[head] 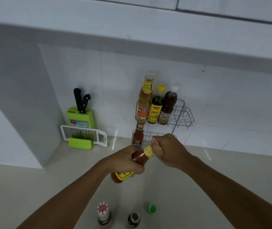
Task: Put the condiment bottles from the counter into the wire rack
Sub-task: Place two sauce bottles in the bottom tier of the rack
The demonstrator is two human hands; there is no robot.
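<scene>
I hold an orange chili sauce bottle [141, 158] tilted above the counter. My left hand [123, 160] wraps its body, and my right hand [166, 148] is closed over its cap end. The wire rack [184, 115] hangs on the tiled wall behind. Its upper shelf holds three bottles: a tall tan sauce bottle [145, 100], a dark bottle with a yellow cap [156, 107] and a dark bottle with a white cap [169, 103]. A red sauce bottle [138, 134] stands in the lower shelf. Near the counter's front edge stand a bottle with a red-white cap [103, 214] and an uncapped dark bottle [134, 219].
A loose green cap [152, 208] lies on the counter beside the dark bottle. At the back left, a green knife block [80, 118] with two black-handled knives stands against the wall, with a white grater [83, 134] in front of it. A deep ledge overhangs above.
</scene>
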